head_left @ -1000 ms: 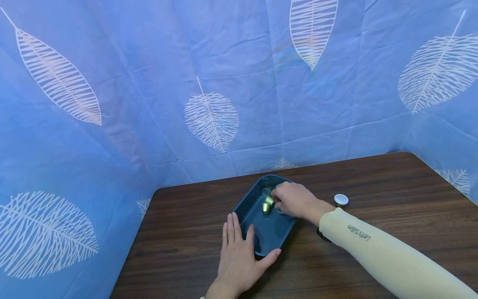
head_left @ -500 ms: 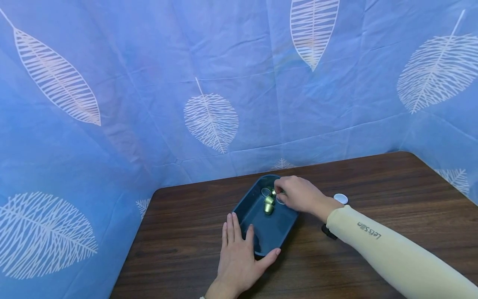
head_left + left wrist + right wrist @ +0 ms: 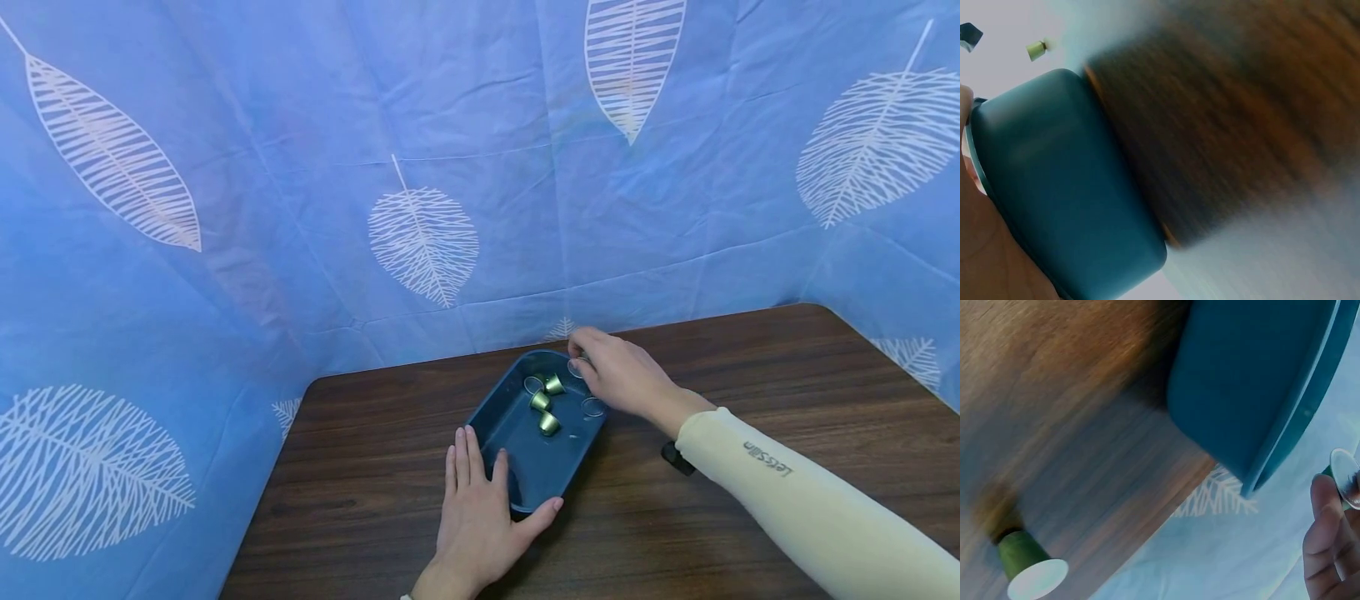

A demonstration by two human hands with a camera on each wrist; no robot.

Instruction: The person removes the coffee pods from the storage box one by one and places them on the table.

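A dark teal tray holds several green-gold coffee capsules, one of them a capsule on its side near the middle. My left hand lies against the tray's near end, fingers straight and spread, thumb at the near corner. Above the tray's far right corner, my right hand pinches a capsule between thumb and fingers. The right wrist view shows that held capsule with its pale lid. Another green capsule with a white lid stands on the table beside the tray; my right arm hides it in the head view.
The dark wooden table ends just behind the tray. A blue cloth with white leaf prints hangs behind and beside it. A black band is on my right wrist.
My right hand has risen from inside the tray and moved to its far right corner, with a capsule in its fingers. Some capsules in the tray shifted. The left hand stayed still.
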